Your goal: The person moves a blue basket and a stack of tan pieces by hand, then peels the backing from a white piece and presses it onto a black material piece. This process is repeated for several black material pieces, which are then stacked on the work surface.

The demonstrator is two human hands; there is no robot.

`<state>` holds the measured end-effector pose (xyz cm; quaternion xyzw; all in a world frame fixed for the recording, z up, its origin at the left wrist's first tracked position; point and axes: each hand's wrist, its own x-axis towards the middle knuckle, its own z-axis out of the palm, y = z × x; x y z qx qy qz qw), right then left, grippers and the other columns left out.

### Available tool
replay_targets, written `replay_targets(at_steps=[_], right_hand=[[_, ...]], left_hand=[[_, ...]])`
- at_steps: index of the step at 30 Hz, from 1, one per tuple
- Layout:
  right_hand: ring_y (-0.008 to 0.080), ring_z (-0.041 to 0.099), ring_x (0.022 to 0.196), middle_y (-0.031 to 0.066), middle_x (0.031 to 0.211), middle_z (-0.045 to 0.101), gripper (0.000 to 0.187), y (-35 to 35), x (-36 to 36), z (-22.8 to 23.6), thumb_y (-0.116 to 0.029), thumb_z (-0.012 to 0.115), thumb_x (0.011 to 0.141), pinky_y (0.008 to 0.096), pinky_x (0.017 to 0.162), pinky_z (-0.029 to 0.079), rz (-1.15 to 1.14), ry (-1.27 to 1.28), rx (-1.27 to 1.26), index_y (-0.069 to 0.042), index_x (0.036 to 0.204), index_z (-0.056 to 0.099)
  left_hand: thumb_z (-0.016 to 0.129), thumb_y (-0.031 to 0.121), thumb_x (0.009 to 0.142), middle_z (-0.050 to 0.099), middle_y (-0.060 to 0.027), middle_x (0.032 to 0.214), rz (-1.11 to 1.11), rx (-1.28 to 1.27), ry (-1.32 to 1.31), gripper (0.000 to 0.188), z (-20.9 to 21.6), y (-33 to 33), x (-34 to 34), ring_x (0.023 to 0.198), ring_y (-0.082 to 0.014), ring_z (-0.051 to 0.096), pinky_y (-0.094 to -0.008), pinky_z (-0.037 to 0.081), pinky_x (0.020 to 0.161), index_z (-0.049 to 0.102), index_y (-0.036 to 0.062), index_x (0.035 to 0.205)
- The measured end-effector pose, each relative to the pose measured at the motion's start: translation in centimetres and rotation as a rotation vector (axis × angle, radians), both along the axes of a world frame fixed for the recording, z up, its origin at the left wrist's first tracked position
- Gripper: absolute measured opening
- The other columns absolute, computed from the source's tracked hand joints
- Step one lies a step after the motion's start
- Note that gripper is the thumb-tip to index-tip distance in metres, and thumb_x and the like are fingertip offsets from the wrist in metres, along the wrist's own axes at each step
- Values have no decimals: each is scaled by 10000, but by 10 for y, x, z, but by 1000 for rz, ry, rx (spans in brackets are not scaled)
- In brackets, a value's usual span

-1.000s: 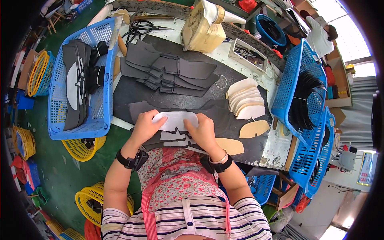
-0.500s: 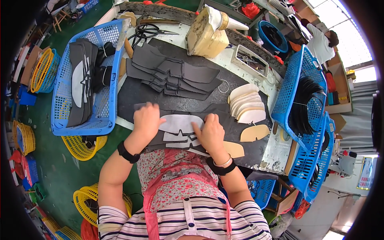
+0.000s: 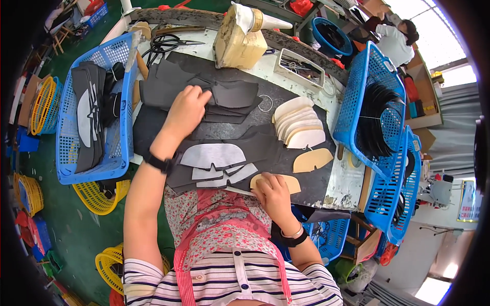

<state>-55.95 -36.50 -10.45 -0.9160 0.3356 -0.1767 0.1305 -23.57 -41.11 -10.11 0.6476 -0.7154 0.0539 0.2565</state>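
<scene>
My left hand (image 3: 188, 109) reaches over a stack of dark grey sheet pieces (image 3: 232, 95), fingers bent and closed on the top piece. Near the front edge of the table, my right hand (image 3: 274, 195) pinches a beige curved piece (image 3: 288, 184); its fingers cover part of it. Between the hands lie dark grey pieces with white backing patches (image 3: 214, 154), overlapping in a staggered row. Another notched beige piece (image 3: 312, 160) rests farther right. Behind it is a fanned stack of cream pieces (image 3: 300, 122).
Blue baskets stand left (image 3: 92, 176) and right (image 3: 352, 127), holding dark pieces and black strips. At the back are black-handled scissors (image 3: 164, 48), a stained yellowish container (image 3: 237, 48) with a white nozzle and a tool tray (image 3: 301, 71). A co-worker (image 3: 395, 43) sits at the far right.
My left hand has left the white-backed pieces and moved up to the dark grey stack. My right hand has moved down onto the beige piece. The whole view has shifted slightly.
</scene>
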Motion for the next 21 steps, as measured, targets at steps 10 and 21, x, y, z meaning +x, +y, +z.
replay_targets(at_steps=[10,21], right_hand=[[301,584,790,117,922,646,229,4,-5,8,18,700,704,351,693,491,-75,-244,-51,-1,927,653],[272,607,779,115,942,660,221,22,-13,21,36,704,705,331,678,498,-102,-462,231,14,922,673]], left_hand=[[636,79,769,565,-123,879,-249,132,241,235,-7,105,-107,878,-296,561,-377,464,749,612,2,990],[565,168,953,610,-25,723,-224,657,1396,223,-13,110,-177,682,-48,535,-209,454,607,592,-22,841]])
